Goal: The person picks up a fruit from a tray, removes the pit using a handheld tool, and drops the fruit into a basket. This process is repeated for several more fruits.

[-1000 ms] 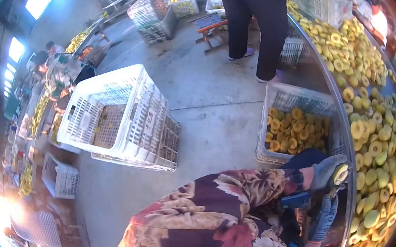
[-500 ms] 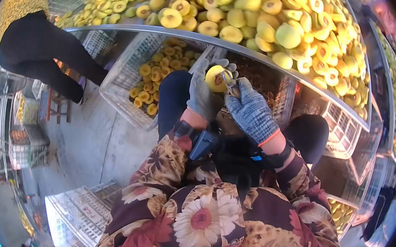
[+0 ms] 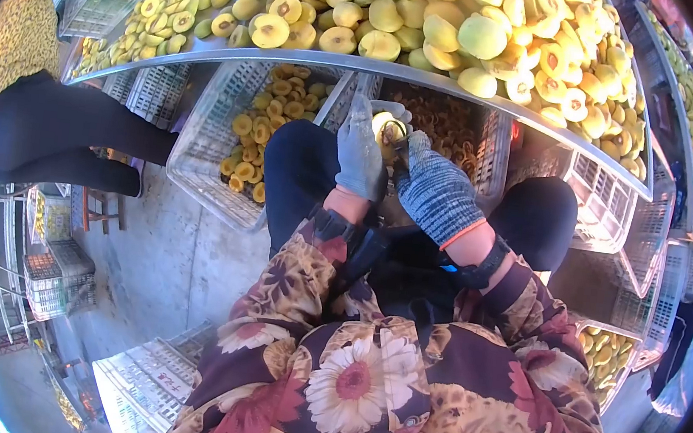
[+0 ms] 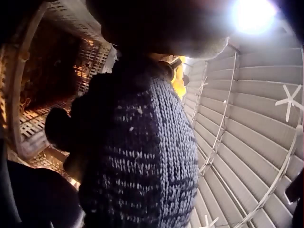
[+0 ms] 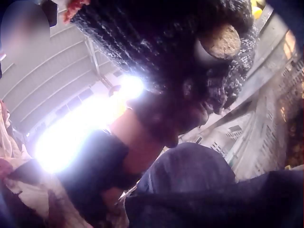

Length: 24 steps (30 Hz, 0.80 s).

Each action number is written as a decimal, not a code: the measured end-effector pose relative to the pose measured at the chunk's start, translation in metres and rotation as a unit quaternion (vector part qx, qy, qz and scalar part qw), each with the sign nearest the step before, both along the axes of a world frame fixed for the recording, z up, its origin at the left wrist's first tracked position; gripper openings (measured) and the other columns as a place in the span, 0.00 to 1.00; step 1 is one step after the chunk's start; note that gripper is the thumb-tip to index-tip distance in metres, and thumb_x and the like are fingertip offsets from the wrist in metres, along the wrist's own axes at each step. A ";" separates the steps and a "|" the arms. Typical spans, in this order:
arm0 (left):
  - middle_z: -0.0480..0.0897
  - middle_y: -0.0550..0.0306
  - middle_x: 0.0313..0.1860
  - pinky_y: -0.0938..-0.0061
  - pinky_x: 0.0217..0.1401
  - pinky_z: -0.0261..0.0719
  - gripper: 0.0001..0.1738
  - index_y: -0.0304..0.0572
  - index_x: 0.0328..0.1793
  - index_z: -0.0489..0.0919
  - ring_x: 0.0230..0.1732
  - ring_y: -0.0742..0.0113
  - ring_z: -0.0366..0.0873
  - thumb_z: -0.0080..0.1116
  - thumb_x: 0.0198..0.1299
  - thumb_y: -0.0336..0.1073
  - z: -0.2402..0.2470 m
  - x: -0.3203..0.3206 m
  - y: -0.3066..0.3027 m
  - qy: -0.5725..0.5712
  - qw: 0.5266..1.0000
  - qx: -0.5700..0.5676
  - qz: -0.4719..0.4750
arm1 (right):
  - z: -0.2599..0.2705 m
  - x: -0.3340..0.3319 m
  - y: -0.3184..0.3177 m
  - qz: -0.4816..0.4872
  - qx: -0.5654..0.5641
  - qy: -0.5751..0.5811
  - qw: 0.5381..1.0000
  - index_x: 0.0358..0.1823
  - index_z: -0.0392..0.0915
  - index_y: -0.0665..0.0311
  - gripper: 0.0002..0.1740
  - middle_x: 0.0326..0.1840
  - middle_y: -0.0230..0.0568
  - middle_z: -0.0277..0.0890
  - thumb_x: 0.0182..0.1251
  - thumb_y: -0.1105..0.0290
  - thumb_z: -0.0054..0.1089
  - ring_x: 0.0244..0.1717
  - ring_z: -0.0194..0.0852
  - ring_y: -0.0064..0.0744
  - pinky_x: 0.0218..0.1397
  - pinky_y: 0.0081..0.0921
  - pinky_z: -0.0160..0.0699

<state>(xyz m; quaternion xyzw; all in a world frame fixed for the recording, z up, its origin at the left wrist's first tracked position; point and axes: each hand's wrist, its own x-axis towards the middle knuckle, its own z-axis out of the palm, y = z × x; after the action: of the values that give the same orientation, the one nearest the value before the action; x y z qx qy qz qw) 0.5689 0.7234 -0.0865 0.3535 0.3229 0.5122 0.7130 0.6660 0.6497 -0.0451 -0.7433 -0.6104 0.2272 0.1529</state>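
My left hand, in a grey glove, holds a yellow peach half above my lap, its cut side showing. My right hand, in a blue-grey knitted glove, grips a small pitting tool whose metal end meets the fruit. In the right wrist view the round, tan butt of the tool's handle pokes out of the dark glove. Knitted glove fabric fills the middle of the left wrist view, with a bit of yellow fruit beyond it.
Ahead, a metal-edged table bears a heap of peach halves. Under its edge stand a crate of pitted halves and a crate with brown scraps. More white crates surround me. A person in dark trousers bends at the left.
The head view swung from the floor and crates to my lap and the table. Over the last half second, both hands stay together on the peach half, which has tilted.
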 end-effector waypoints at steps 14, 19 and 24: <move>0.83 0.46 0.29 0.73 0.35 0.82 0.35 0.29 0.38 0.79 0.29 0.61 0.82 0.35 0.72 0.57 0.000 0.003 0.006 0.038 0.998 0.039 -0.030 | -0.008 0.015 -0.004 0.031 -0.009 0.146 0.989 0.55 0.65 0.70 0.27 0.41 0.66 0.76 0.57 0.64 0.59 0.46 0.74 0.65 0.46 0.48 0.75; 0.83 0.45 0.29 0.70 0.34 0.84 0.35 0.28 0.36 0.80 0.28 0.59 0.82 0.36 0.72 0.57 0.008 -0.003 0.012 0.027 0.993 -0.023 -0.108 | -0.019 0.016 -0.002 0.064 0.013 0.198 0.978 0.54 0.68 0.70 0.24 0.32 0.51 0.76 0.59 0.65 0.59 0.34 0.78 0.49 0.38 0.38 0.76; 0.82 0.46 0.28 0.68 0.32 0.84 0.33 0.28 0.35 0.80 0.27 0.60 0.82 0.39 0.72 0.55 0.003 -0.001 0.012 0.047 0.995 0.053 -0.069 | 0.009 0.026 -0.004 -0.004 -0.179 0.503 0.846 0.53 0.71 0.66 0.19 0.21 0.29 0.68 0.63 0.65 0.59 0.19 0.65 0.18 0.22 0.19 0.67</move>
<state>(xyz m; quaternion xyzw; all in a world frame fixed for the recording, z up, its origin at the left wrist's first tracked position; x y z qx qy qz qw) 0.5682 0.7358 -0.0839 0.4364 0.3032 0.4608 0.7108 0.6924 0.6460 -0.0366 -0.5443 -0.3954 0.6743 0.3043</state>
